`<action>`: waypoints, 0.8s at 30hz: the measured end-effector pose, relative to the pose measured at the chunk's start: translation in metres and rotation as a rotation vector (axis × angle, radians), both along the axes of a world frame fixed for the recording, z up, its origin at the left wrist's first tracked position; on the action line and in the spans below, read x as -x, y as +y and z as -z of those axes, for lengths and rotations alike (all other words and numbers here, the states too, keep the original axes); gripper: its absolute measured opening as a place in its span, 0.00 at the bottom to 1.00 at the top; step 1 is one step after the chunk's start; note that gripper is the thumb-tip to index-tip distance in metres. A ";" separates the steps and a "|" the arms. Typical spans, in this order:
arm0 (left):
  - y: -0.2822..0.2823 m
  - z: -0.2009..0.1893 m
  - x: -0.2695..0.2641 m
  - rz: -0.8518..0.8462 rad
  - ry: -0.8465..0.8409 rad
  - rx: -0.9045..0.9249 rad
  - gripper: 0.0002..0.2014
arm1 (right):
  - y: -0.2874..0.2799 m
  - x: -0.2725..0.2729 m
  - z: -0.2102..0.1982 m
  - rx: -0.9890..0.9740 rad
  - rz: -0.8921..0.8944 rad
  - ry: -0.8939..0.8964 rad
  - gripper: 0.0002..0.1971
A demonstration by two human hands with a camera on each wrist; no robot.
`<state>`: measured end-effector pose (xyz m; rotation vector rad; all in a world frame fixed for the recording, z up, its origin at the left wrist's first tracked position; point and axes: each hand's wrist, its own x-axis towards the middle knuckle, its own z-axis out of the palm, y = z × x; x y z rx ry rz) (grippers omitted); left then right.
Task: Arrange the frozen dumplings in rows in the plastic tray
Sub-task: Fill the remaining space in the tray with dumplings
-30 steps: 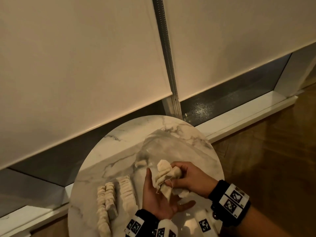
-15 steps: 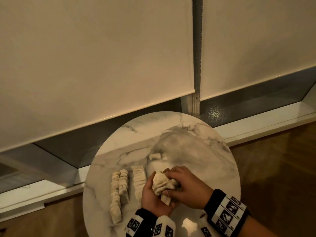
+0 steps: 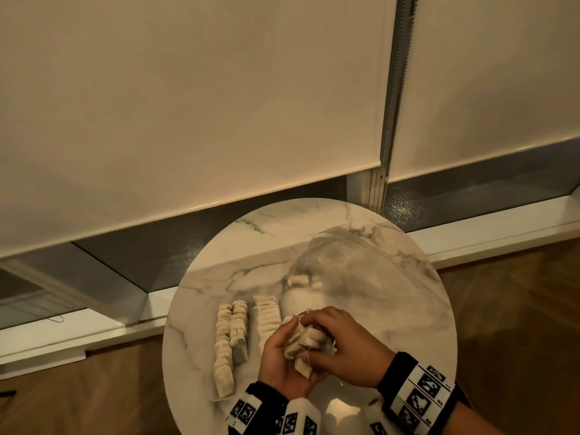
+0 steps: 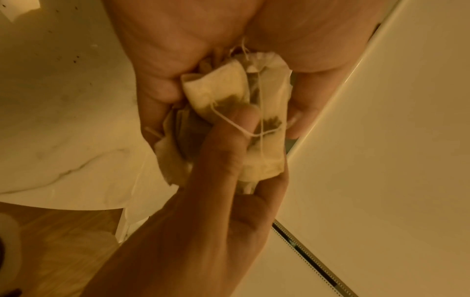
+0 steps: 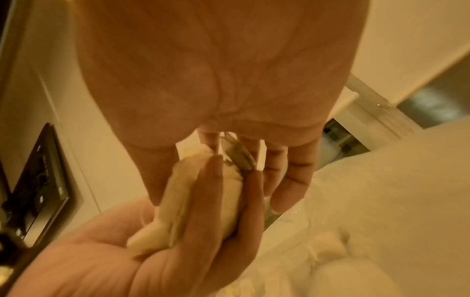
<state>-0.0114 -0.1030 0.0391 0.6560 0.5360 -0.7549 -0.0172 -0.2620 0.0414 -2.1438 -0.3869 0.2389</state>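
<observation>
Both hands hold one bundle of small pale pouches (image 3: 306, 342) with loose strings, low over the round marble table (image 3: 408, 309). My left hand (image 3: 276, 356) cups the bundle from below, with its thumb (image 4: 229, 138) pressed on the pouches (image 4: 257, 112). My right hand (image 3: 348, 343) grips it from the right, fingers curled over the top. In the right wrist view the bundle (image 5: 203, 201) lies between the left hand's fingers (image 5: 178, 241) and the right hand's fingers (image 5: 289, 180). Three rows of pouches (image 3: 224, 343) (image 3: 239, 331) (image 3: 266, 315) lie left of the hands. I cannot make out a tray's rim.
A crumpled clear plastic wrap (image 3: 339, 262) lies on the table's far half, with one loose pouch (image 3: 298, 281) at its near edge. Behind the table are a white sill (image 3: 502, 233) and lowered blinds (image 3: 188, 105). Wooden floor (image 3: 518, 309) surrounds the table.
My left hand, open under the bundle a second ago, now closes on it, and both hands have sunk closer to the table. The head view has swung left.
</observation>
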 end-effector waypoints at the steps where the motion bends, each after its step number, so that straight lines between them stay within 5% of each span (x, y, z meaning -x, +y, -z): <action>1: 0.003 0.000 0.000 -0.013 0.004 0.016 0.18 | 0.001 -0.001 -0.002 -0.047 0.009 0.005 0.26; 8: 0.033 -0.013 -0.001 -0.103 0.013 0.077 0.24 | 0.016 -0.013 -0.019 -0.347 0.071 0.115 0.19; 15: 0.067 -0.016 -0.009 -0.149 0.056 0.087 0.20 | 0.040 -0.027 -0.019 -0.312 0.170 0.048 0.06; 21: 0.092 -0.025 -0.017 -0.161 -0.015 0.120 0.11 | 0.067 -0.034 -0.022 -0.342 0.175 0.208 0.12; 24: 0.113 -0.017 -0.020 -0.183 0.086 0.160 0.31 | 0.087 -0.037 -0.021 -0.387 0.178 0.284 0.05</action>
